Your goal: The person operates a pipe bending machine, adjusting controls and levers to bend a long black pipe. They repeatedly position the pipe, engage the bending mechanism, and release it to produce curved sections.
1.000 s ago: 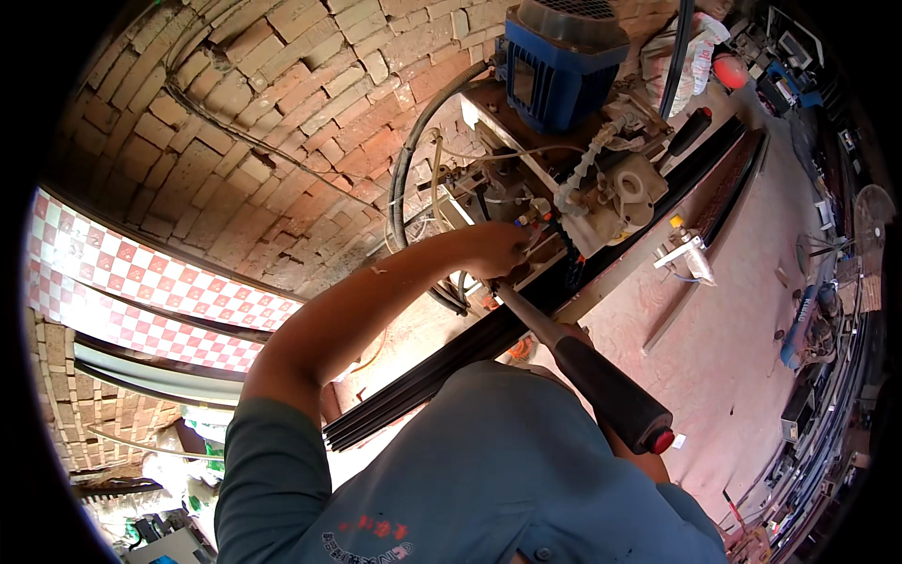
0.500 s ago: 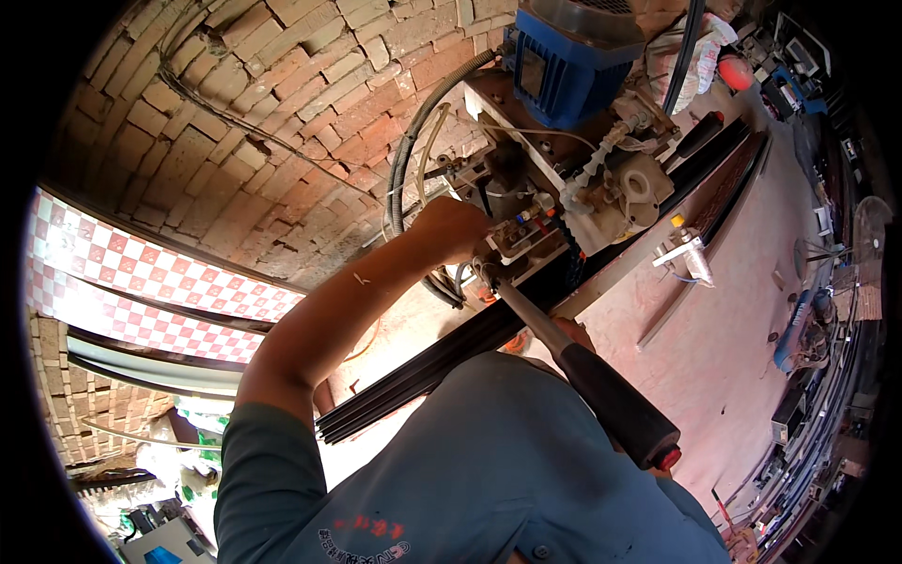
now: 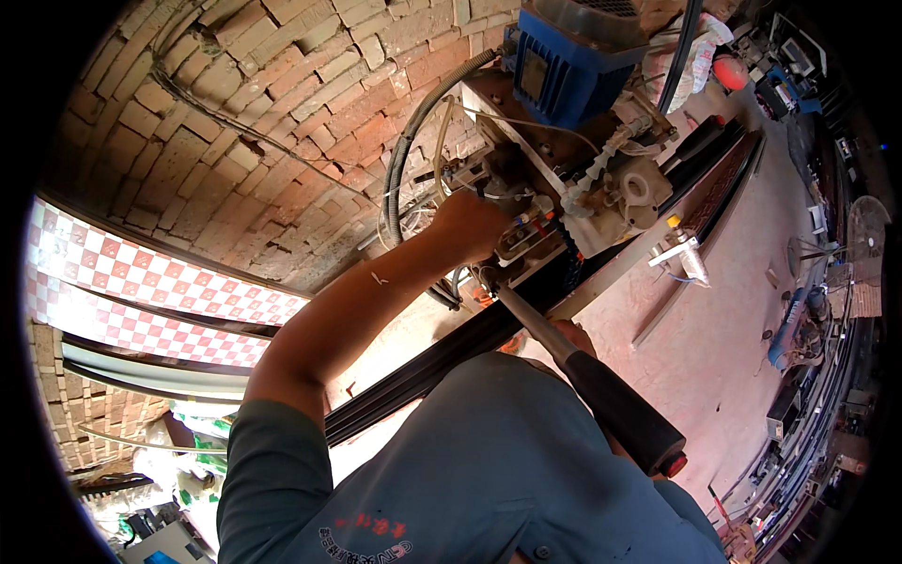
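My left hand [image 3: 473, 228] reaches into the machine's fittings below the blue motor [image 3: 573, 70]. Its back faces me and the fingers curl away, closed, so whatever they grip is hidden. Close by are small valves and coloured hose fittings [image 3: 537, 226]. A lever [image 3: 601, 395] with a black grip and a red button at its end slants down from the machine toward my right side. Only a bit of my right hand [image 3: 575, 336] shows behind the lever, its fingers hidden. Long black profiles [image 3: 413, 381] run under the machine and past my body.
A brick wall [image 3: 282, 122] rises at the far left, with checkered panels [image 3: 150, 282] below it. Ribbed hoses [image 3: 402, 160] bend down beside my left arm. On the right, a small clamp-like part with a yellow cap [image 3: 684, 256] stands above the pinkish floor [image 3: 705, 357].
My left hand has shifted a little right and farther into the machine, the forearm following. The lever stays nearly in place.
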Demonstrator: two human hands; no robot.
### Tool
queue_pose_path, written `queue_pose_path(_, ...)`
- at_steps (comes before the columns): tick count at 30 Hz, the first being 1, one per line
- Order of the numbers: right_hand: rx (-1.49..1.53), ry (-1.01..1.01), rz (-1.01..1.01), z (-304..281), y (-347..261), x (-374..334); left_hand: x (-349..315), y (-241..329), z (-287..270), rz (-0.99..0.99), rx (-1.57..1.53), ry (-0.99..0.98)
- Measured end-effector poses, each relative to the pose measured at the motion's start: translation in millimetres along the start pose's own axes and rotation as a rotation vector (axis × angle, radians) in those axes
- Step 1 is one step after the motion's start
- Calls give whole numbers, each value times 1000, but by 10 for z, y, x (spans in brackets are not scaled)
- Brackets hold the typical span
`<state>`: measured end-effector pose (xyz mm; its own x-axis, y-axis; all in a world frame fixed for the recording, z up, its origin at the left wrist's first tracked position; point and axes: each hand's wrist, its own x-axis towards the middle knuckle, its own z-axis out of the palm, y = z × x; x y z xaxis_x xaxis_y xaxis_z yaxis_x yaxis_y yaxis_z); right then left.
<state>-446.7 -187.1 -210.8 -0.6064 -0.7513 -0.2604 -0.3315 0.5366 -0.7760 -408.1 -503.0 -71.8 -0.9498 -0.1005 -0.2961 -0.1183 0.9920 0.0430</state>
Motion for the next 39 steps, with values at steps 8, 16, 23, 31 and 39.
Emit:
queue_pose_path(8,222,152,56,-184,-308,105,-10,62,171,-1,-80,84)
queue_pose_path(16,-450,325,-811,-642,-1377,774,-9,157,182,-24,-54,126)
queue_pose_path(23,-1018,364,-751,-499,-1322,1461,-13,259,196,-50,55,217)
queue_pose_path(31,-1011,452,-887,-451,-1153,1669,-48,208,300,20,80,324)
queue_pose_path(39,-1019,466,-978,-488,-1160,1682,-3,153,337,76,117,388)
